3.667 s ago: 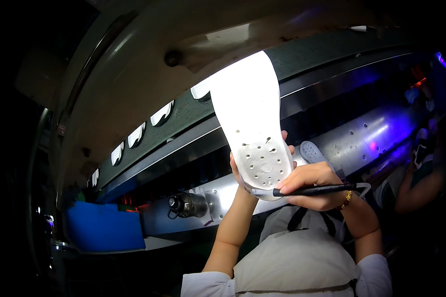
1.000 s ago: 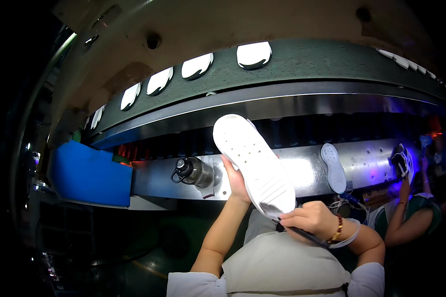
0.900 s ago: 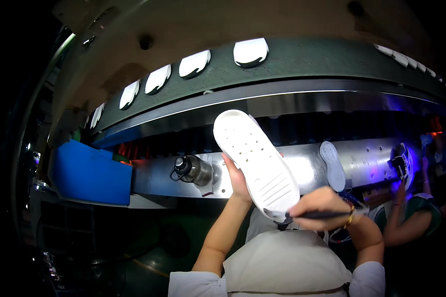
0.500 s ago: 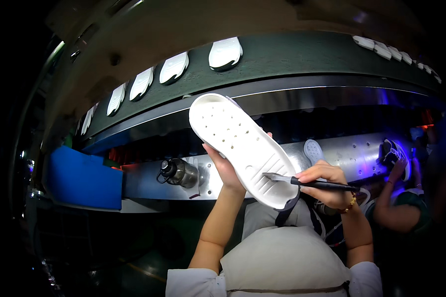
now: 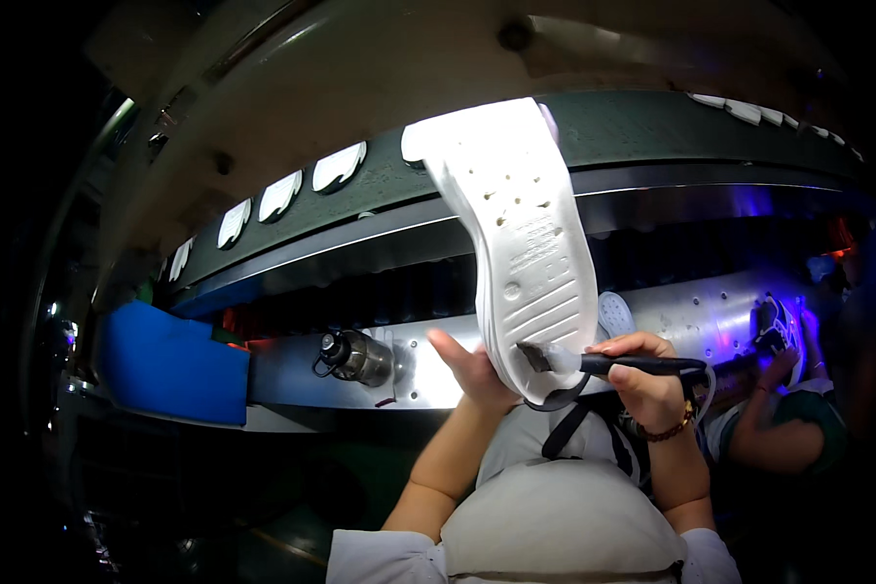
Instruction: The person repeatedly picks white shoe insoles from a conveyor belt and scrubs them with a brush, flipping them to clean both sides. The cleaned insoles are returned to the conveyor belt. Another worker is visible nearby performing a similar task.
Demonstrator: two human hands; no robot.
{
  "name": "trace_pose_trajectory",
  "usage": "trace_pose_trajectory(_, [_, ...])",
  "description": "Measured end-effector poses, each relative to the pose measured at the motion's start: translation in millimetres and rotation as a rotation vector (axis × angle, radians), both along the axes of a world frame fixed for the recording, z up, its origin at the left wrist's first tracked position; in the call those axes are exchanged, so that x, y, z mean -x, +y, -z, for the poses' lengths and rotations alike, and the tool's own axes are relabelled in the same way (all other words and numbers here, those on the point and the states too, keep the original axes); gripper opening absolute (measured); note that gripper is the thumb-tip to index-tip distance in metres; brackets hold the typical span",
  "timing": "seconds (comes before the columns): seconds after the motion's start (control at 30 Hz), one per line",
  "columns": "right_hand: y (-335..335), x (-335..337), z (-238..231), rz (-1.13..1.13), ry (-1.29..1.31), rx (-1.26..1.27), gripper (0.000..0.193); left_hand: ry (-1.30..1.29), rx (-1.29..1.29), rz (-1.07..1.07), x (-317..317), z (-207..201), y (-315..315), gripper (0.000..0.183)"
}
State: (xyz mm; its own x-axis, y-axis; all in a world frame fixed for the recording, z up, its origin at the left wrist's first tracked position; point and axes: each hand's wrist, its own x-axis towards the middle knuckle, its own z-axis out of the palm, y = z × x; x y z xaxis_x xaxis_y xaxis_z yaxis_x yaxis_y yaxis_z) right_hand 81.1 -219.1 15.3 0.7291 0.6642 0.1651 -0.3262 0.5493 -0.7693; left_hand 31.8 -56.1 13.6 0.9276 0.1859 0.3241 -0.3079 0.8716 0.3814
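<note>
Left hand (image 5: 487, 378) behind white sole (image 5: 530, 243), thumb splayed, grip cannot be told; right hand (image 5: 656, 387) holds brush (image 5: 595, 363) over sole's 6 o'clock end.

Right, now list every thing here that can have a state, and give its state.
Left hand, against the white sole, thumb spread, fingers hidden
Right hand, closed on the brush
White sole, held up, ridged face showing
Brush, bristles at the white sole's lower end
Bottle, cap on
Soles on the green belt, lying in a row
</note>
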Motion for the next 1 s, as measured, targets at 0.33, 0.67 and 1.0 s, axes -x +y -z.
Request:
trace_pose_trajectory(0.33, [4.0,20.1,-23.5,0.041,-0.701,0.209,0.02,0.113,-0.036,0.047,1.7,6.7,5.6,0.086])
trace_pose_trajectory(0.67, [2.8,-17.1,-21.3,-0.217,-0.575,0.16,0.018,0.171,-0.132,0.063,-0.4,6.8,23.0,0.075])
trace_pose_trajectory(1.0, [-6.5,-42.5,-28.7,-0.312,-0.832,0.242,0.018,0.453,-0.507,0.419,-4.1,-16.5,41.1,0.052])
